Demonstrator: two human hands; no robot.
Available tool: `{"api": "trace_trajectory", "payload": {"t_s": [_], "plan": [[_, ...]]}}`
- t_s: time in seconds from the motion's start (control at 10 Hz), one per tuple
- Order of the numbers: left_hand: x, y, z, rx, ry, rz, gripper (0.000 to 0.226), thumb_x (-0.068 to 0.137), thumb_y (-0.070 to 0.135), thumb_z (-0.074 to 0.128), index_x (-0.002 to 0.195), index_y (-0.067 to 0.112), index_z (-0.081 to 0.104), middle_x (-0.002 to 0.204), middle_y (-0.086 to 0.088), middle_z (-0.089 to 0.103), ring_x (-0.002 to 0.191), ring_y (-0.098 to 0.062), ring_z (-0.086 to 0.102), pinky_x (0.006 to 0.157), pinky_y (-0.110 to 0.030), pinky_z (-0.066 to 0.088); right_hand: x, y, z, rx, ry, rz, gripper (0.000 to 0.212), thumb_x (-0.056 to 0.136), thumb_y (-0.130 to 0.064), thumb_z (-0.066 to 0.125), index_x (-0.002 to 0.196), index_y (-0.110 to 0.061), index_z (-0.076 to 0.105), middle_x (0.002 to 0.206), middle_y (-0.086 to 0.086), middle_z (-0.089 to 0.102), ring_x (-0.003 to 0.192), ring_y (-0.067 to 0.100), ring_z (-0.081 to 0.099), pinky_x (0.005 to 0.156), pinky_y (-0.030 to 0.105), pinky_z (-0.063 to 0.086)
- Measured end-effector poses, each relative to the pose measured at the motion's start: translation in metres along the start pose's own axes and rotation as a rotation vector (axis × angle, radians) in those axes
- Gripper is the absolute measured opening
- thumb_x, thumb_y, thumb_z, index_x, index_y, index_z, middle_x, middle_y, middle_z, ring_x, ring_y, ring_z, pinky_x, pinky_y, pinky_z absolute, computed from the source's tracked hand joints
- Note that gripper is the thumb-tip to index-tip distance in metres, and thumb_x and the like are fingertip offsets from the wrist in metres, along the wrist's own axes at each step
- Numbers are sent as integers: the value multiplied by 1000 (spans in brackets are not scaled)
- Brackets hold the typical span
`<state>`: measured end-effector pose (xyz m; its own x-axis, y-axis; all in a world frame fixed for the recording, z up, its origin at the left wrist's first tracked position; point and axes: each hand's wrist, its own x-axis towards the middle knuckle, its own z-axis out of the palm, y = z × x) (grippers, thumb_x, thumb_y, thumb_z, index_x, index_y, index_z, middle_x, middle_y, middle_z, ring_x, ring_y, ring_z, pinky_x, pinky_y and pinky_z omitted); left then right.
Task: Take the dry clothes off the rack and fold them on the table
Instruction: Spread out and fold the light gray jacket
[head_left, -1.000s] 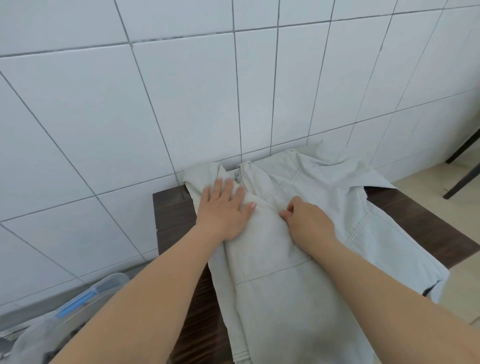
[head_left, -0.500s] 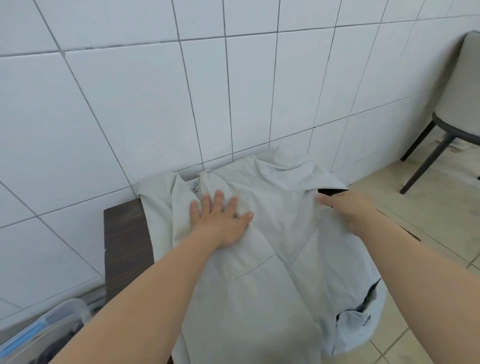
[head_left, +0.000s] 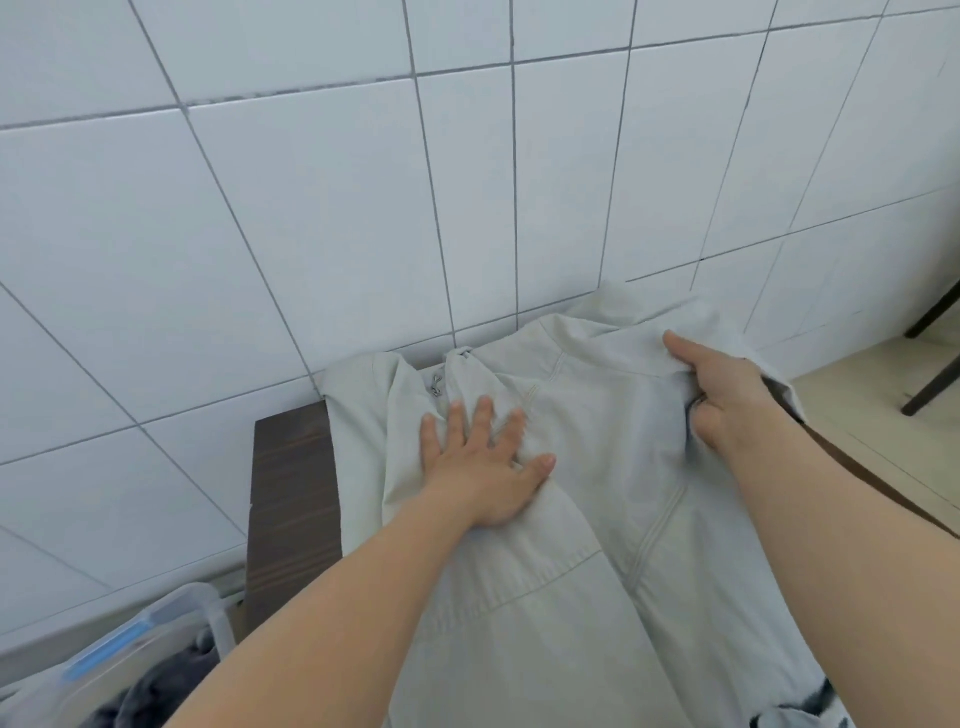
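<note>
A pale beige garment (head_left: 587, 566), seamed like trousers with a zip near its top, lies spread over the dark wooden table (head_left: 291, 493) against the tiled wall. My left hand (head_left: 480, 467) presses flat on the cloth near the zip, fingers spread. My right hand (head_left: 727, 395) grips a fold of the garment's upper right edge, thumb on top and fingers curled under the cloth, lifting it slightly. No rack is in view.
White tiled wall rises directly behind the table. A clear plastic bin (head_left: 130, 660) with a blue latch holds dark cloth at lower left. Dark chair legs (head_left: 935, 353) stand on the beige floor at far right.
My right hand has moved from the garment's middle to its right edge and taken hold of a fold there. My left hand has stayed pressed near the zip.
</note>
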<state>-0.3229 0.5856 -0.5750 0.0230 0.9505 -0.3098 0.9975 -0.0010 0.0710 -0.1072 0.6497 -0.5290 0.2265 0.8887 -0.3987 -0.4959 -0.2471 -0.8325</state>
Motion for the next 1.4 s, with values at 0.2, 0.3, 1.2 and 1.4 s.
{"api": "trace_trajectory", "payload": {"t_s": [0.2, 0.3, 1.2, 1.4], "plan": [[1, -2, 0, -6, 9, -7, 74, 89, 74, 12, 151, 40, -9, 159, 3, -22, 144, -27, -26, 112, -55, -20, -49, -9, 46, -542, -30, -621, 8, 89, -21, 67, 92, -13, 67, 96, 3, 69, 97, 19, 65, 92, 33, 51], [0, -8, -12, -308, -52, -2, 66, 94, 67, 17, 152, 39, 3, 162, 2, -7, 148, -27, -11, 116, -52, -11, -86, -8, 69, -950, -196, -862, 23, 94, -30, 60, 78, -13, 61, 84, -5, 65, 93, 10, 59, 86, 11, 35], [-93, -30, -41, -414, 696, -98, 70, 93, 39, 52, 152, 20, 18, 160, -9, 11, 145, -30, 13, 115, -42, 15, -159, 2, -95, -1871, -284, -145, 45, 62, -35, 86, 83, -16, 51, 85, -3, 55, 79, 14, 52, 56, 23, 41], [-129, 22, -24, 85, 232, 581, 105, 78, 49, 70, 152, 36, -4, 161, 9, 8, 148, -15, 8, 118, -35, 8, -196, -12, -109, -2026, 41, -527, 16, 82, -10, 54, 86, -15, 40, 83, 2, 48, 69, 22, 44, 51, 31, 31]]}}
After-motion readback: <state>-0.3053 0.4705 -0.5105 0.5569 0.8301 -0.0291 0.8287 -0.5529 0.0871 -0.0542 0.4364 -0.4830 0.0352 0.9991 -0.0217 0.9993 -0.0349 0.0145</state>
